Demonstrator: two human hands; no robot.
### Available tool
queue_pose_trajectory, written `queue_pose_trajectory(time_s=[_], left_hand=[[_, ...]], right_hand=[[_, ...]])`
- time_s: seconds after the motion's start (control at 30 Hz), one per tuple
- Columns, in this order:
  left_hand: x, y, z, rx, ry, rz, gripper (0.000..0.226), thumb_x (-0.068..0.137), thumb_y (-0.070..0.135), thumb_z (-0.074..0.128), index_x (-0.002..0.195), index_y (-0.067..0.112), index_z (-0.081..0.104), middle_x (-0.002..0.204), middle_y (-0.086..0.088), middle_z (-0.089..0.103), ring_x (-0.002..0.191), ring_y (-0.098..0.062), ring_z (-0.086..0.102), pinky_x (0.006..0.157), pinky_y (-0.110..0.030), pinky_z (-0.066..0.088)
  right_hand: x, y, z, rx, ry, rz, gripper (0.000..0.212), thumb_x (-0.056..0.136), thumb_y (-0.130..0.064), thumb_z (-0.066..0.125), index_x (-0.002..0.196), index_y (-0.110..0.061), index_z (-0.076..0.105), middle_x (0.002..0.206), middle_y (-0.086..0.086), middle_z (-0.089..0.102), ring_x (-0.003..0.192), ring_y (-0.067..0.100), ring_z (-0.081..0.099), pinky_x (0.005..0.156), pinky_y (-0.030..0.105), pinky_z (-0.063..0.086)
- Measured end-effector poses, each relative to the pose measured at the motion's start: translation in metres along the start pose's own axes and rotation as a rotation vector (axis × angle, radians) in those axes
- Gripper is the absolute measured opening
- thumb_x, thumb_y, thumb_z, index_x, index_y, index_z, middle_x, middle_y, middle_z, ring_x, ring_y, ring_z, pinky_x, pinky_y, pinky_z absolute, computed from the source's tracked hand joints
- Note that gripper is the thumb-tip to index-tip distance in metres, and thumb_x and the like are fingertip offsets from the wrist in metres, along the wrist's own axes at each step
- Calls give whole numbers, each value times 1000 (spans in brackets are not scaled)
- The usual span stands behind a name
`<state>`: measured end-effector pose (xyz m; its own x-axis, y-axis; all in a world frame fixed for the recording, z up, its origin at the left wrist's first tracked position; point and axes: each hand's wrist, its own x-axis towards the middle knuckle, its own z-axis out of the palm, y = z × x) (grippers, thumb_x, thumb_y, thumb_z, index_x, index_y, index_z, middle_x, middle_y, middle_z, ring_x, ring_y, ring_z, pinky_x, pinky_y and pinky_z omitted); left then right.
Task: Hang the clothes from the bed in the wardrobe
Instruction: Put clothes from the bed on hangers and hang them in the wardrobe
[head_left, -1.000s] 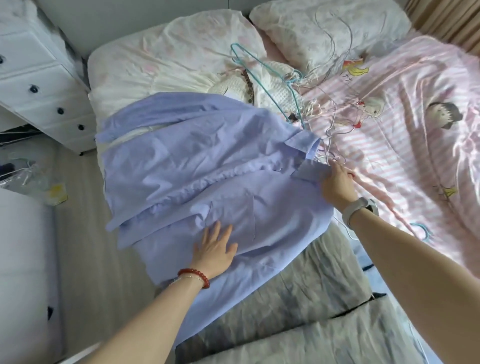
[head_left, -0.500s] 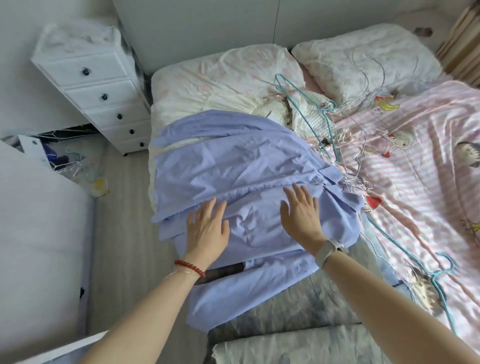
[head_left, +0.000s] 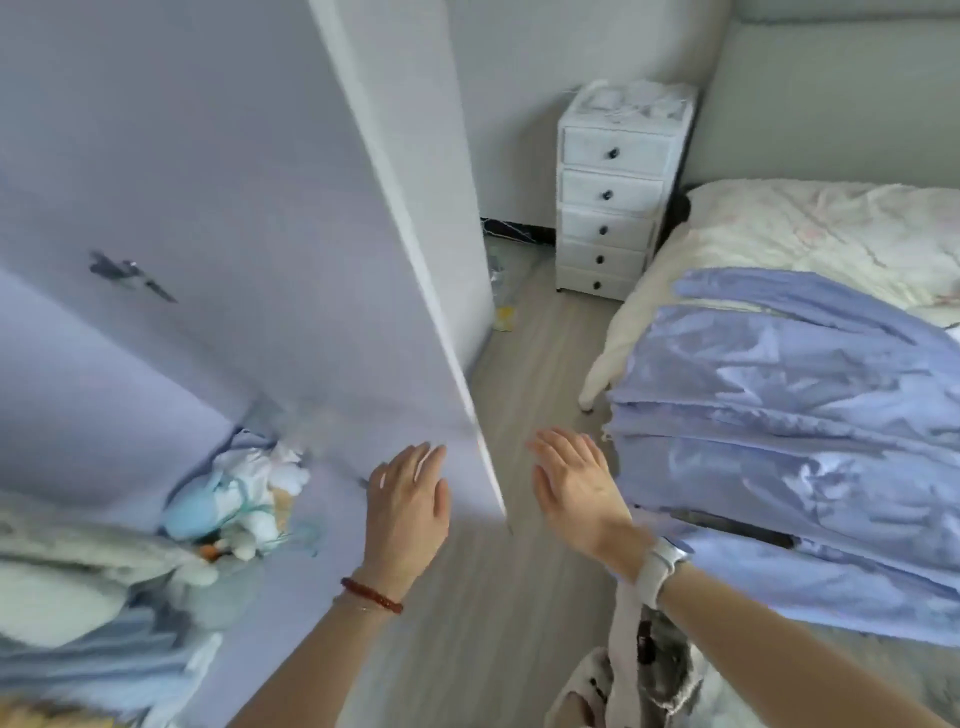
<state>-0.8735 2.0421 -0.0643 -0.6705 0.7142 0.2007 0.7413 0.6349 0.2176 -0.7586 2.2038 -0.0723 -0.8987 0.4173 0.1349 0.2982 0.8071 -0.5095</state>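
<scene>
Two empty hands, left (head_left: 408, 499) and right (head_left: 574, 491); one blue shirt (head_left: 789, 431).

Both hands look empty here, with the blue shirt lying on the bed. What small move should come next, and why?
Probably reach the right hand back to the blue shirt and take hold of it. Both it and the left hand are open and hold nothing, and the shirt lies on the bed beside the wardrobe panel, with no hanger visible.

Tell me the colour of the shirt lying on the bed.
Light blue, plain; the shirt shows best in the head view.
</scene>
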Motion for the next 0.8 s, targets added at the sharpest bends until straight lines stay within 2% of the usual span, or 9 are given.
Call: queue_pose_trajectory(time_s=[0.1, 0.23, 0.33, 0.5, 0.67, 0.8], left_hand=[[-39, -70, -45, 102, 94, -223, 35, 74, 5, 66, 108, 5, 66, 112, -15, 65, 106, -31, 62, 89, -52, 47], [-94, -154, -108, 257, 180, -410, 39, 73, 15, 59, 110, 8, 66, 116, -15, 64, 108, -32, 60, 90, -57, 42], [-135, -206, -148, 255, 222, -591, 40, 86, 17, 56, 125, 10, 57, 134, -14, 51, 126, -32, 45, 103, -57, 27], [-191, -274, -213, 322, 285, -798, 48, 93, 26, 44, 140, 19, 37, 150, -5, 29, 140, -22, 20, 110, -53, 10], [-218, -325, -266, 379, 370, -915, 48, 96, 30, 37, 143, 21, 29, 153, -4, 19, 142, -19, 9, 111, -48, 8], [-213, -369, -305, 431, 436, -955, 53, 96, 31, 36, 145, 19, 22, 155, -7, 12, 143, -21, 5, 112, -47, 9]], right_hand=[[17, -75, 30, 28, -37, -171, 35, 90, -14, 50, 124, -7, 55, 133, 10, 52, 129, 28, 41, 109, 43, 25], [37, -176, 70, 36, -93, -358, 39, 94, -20, 41, 132, -12, 47, 142, 5, 42, 136, 22, 30, 112, 37, 19], [43, -248, 95, 65, -117, -483, 38, 93, -17, 44, 129, -9, 50, 138, 9, 46, 133, 26, 36, 110, 39, 26], [54, -358, 121, 119, -151, -672, 37, 92, -14, 46, 128, -7, 51, 135, 11, 49, 128, 26, 42, 106, 37, 30], [83, -458, 143, 164, -201, -831, 40, 96, -18, 39, 135, -11, 42, 141, 6, 43, 130, 20, 38, 106, 30, 26], [119, -534, 158, 288, -228, -854, 41, 96, -17, 38, 136, -8, 39, 139, 9, 44, 128, 25, 39, 103, 31, 30]])
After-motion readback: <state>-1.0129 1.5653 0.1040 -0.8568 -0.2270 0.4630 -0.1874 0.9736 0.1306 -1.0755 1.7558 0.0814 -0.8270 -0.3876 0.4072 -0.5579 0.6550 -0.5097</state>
